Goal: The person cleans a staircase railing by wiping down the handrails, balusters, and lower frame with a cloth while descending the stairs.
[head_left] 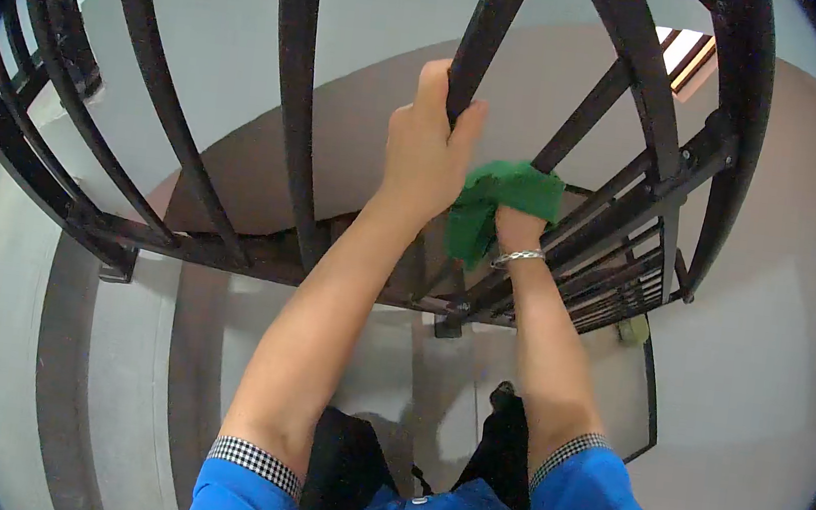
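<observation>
My left hand [427, 151] is wrapped round a dark metal baluster [483, 37] near the middle of the railing. To its right, my right hand [520, 228] holds a green cloth [507, 196], which is folded over another slanted baluster [585, 114]. The cloth covers most of my right fingers, and part of it hangs down to the left of my wrist. A silver bracelet [518, 258] circles my right wrist.
Below the railing's bottom rail [187, 248] are grey stair steps [130, 354] with darker bands. A curved pale wall [762, 326] stands at the right. More railing [627, 280] runs down beyond my right hand. My shoe [503, 392] shows on the stairs.
</observation>
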### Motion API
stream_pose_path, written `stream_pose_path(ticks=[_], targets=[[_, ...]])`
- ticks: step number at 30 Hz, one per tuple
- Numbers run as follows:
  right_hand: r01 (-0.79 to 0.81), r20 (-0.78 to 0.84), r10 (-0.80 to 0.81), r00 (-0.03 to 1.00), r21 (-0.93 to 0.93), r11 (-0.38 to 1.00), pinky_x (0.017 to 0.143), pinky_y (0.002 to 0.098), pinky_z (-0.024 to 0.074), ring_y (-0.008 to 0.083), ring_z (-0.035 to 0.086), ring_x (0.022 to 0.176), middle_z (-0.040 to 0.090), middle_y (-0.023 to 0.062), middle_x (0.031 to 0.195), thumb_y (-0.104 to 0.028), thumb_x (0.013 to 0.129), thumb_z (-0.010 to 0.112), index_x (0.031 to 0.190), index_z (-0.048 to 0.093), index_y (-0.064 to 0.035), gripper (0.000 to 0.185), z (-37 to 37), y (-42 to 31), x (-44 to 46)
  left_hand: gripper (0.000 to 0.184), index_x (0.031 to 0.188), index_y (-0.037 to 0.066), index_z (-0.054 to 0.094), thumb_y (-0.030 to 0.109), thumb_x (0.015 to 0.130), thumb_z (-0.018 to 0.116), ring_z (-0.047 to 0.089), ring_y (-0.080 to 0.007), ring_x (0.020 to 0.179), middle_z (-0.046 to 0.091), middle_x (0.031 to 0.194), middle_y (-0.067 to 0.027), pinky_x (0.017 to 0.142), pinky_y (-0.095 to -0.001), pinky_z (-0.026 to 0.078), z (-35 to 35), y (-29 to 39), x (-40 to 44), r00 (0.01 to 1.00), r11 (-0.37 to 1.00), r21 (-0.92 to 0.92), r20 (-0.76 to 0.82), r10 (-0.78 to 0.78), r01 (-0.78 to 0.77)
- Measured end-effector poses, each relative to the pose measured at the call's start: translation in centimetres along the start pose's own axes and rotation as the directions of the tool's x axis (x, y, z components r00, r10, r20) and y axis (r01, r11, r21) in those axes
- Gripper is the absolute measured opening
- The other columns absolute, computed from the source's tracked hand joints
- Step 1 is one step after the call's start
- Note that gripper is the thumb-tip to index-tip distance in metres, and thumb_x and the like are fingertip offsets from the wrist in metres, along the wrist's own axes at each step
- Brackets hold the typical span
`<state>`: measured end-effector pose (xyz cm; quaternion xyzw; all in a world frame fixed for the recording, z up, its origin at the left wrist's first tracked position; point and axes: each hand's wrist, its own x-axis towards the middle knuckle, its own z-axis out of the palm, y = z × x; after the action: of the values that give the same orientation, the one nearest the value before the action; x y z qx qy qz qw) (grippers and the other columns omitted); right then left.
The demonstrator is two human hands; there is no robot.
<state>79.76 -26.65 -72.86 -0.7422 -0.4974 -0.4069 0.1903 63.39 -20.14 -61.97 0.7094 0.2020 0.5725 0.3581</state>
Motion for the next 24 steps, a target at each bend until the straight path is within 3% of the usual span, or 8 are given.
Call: stream_pose_path(ticks=[7, 9, 12, 15, 17, 18, 20, 24], targets=[[-0.012, 0.06, 0.0, 0.998, 0.2, 0.98, 0.079, 0.045, 0.0387, 0.0319, 0.053, 0.087, 0.058, 0.0131, 0.088, -0.015, 0.076, 0.052, 0.083, 0.06, -0.0059, 0.014, 4.7, -0.6, -7.1, 0.028, 0.104, 0.008, 0.043, 0.018, 0.082, 0.057, 0.053, -0.0222, 0.05, 0.053, 0.062, -0.0091, 0.049, -0.0332, 0.041, 0.9, -0.4, 0.1, 0.997, 0.999, 0.015, -0.067, 0.039, -0.038], [-0.308, 0.213, 0.226, 0.951, 0.575, 0.758, 0.078, 0.0434, 0.0385, 0.0308, 0.052, 0.086, 0.058, 0.0114, 0.084, -0.015, 0.077, 0.053, 0.079, 0.058, -0.0056, 0.011, 6.1, -1.3, -10.0, 0.027, 0.103, 0.007, 0.043, 0.019, 0.083, 0.057, 0.052, -0.0218, 0.048, 0.052, 0.061, -0.0093, 0.047, -0.0329, 0.041, 1.7, -0.5, 0.2, 0.99, 0.997, 0.048, -0.125, 0.063, -0.058], [-0.105, 0.085, 0.073, 0.994, 0.468, 0.877, 0.074, 0.0411, 0.0402, 0.0295, 0.053, 0.08, 0.057, 0.0101, 0.081, -0.014, 0.077, 0.054, 0.08, 0.057, -0.0046, 0.011, 11.1, -0.9, -16.4, 0.025, 0.099, 0.006, 0.044, 0.02, 0.083, 0.057, 0.05, -0.0185, 0.046, 0.051, 0.059, -0.0076, 0.045, -0.031, 0.04, 3.2, -0.2, 0.3, 0.964, 0.981, 0.17, -0.229, 0.135, -0.097], [-0.409, 0.537, 0.018, 0.844, 0.62, 0.67, 0.082, 0.0486, 0.0388, 0.0369, 0.051, 0.091, 0.059, 0.0165, 0.092, -0.022, 0.078, 0.054, 0.092, 0.06, -0.0075, 0.02, 14.2, -1.2, -21.6, 0.023, 0.096, 0.006, 0.046, 0.019, 0.083, 0.059, 0.048, -0.0125, 0.046, 0.05, 0.058, -0.0034, 0.043, -0.0273, 0.039, 4.7, -0.8, 0.8, 0.931, 0.964, 0.223, -0.3, 0.209, -0.145], [-0.65, 0.769, -0.143, 0.623, 0.408, -0.641, 0.071, 0.0344, 0.0446, 0.0244, 0.056, 0.08, 0.058, 0.0125, 0.089, -0.016, 0.077, 0.057, 0.086, 0.055, -0.0046, 0.015, 16.2, -0.9, -24.0, 0.02, 0.094, 0.006, 0.047, 0.015, 0.083, 0.06, 0.046, -0.005, 0.049, 0.051, 0.061, 0.0022, 0.043, -0.0214, 0.038, 5.1, -0.8, 1.2, 0.931, 0.971, 0.19, -0.306, 0.2, -0.146], [-0.652, 0.771, -0.154, 0.617, 0.393, -0.649, 0.071, 0.0344, 0.0446, 0.0244, 0.056, 0.08, 0.058, 0.0125, 0.089, -0.016, 0.077, 0.057, 0.086, 0.055, -0.0046, 0.015, 16.7, 0.1, -24.5, 0.02, 0.094, 0.006, 0.047, 0.015, 0.083, 0.06, 0.046, -0.005, 0.049, 0.051, 0.061, 0.0022, 0.043, -0.0214, 0.038, 5.4, -0.4, 1.4, 0.933, 0.969, 0.206, -0.302, 0.198, -0.139], [-0.657, 0.691, -0.227, 0.686, 0.722, 0.217, 0.07, 0.0428, 0.0441, 0.034, 0.055, 0.077, 0.06, 0.0128, 0.079, -0.026, 0.077, 0.057, 0.087, 0.062, -0.0083, 0.02, 16.1, 3.0, -24.1, 0.017, 0.094, 0.006, 0.047, 0.012, 0.083, 0.059, 0.045, -0.0042, 0.05, 0.05, 0.064, 0.0019, 0.042, -0.0195, 0.036, 6.5, 0.3, 1.6, 0.908, 0.954, 0.229, -0.328, 0.261, -0.192], [-0.869, 0.858, -0.137, 0.494, 0.486, -0.093, 0.068, 0.0316, 0.0466, 0.0212, 0.057, 0.075, 0.059, 0.01, 0.088, -0.019, 0.076, 0.059, 0.077, 0.057, -0.0075, 0.012, 7.4, 5.5, -18.4, 0.017, 0.096, 0.007, 0.047, 0.011, 0.084, 0.059, 0.042, -0.0021, 0.051, 0.048, 0.067, 0.0025, 0.042, -0.0168, 0.033, 6.3, -0.4, 2.6, 0.913, 0.97, 0.154, -0.337, 0.231, -0.189]])
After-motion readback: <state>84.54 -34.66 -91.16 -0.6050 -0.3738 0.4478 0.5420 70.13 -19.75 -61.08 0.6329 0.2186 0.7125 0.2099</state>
